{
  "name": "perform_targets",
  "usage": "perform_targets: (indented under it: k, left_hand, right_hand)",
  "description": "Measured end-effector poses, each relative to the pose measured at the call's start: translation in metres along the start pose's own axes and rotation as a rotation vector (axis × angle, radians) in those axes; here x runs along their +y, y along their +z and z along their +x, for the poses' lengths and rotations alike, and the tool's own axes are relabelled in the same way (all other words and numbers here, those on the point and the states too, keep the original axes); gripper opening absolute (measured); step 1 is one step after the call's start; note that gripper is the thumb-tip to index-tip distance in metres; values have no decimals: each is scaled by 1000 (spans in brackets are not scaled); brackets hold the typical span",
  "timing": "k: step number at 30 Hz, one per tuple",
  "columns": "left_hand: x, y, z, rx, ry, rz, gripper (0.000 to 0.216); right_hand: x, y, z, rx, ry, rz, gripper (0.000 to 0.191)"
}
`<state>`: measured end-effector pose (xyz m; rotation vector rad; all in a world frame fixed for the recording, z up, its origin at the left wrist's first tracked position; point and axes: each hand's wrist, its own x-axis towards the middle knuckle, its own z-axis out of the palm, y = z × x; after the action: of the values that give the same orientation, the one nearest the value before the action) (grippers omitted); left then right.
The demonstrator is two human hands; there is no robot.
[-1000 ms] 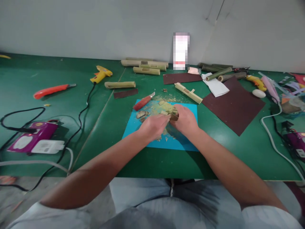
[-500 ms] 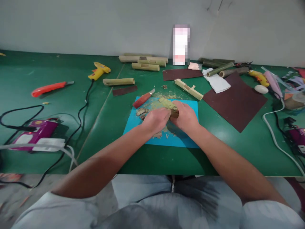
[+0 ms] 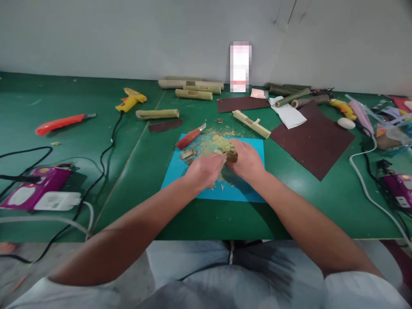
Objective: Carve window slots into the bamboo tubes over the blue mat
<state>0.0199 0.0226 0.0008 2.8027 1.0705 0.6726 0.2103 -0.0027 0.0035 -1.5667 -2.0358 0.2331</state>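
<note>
Item: one stubby bamboo piece point(image 3: 232, 157), brown at the end and lumpy green on top, held between your hands above the middle of a blue sheet point(image 3: 246, 194), which lies toward the near edge of the green desk point(image 3: 309, 201).

Your right hand point(image 3: 248, 159): fingers curled around the piece's right side, gripping it.

Your left hand point(image 3: 206, 168): fingers bunched together, tips at the piece's left side; whether they pinch the piece or something smaller, you cannot tell.

On the sheet: bark-like scraps point(image 3: 188, 153) near its left edge, with pale shavings scattered about your hands; a red-handled knife point(image 3: 189, 138) across its far left corner, blade tip past the far edge.

Beyond the sheet's far right corner: a notched bamboo tube point(image 3: 251, 123), then a large dark brown sheet point(image 3: 315, 148), with a white paper point(image 3: 289, 113) overlapping its far left side.

Along the desk's far edge: pale bamboo tubes point(image 3: 193, 94), and a blurred-out upright screen point(image 3: 240, 68).

Desk's left part: a yellow glue gun point(image 3: 130, 102), a red cutter point(image 3: 61, 124), and, nearer you, a purple power box point(image 3: 41, 182).
</note>
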Motion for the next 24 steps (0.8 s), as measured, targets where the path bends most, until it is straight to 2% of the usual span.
perform_targets:
  k: [4, 18, 24]
  left_hand:
    - [0, -1, 1, -47, -5, 21, 35]
    - [4, -2, -5, -101, -1, 16, 35]
    - [5, -2, -2, -122, -27, 25, 33]
  right_hand:
    - [0, 0, 0, 0, -1, 10, 54]
    - [0, -1, 1, -14, 9, 23, 50]
    - [0, 0, 1, -6, 4, 18, 54]
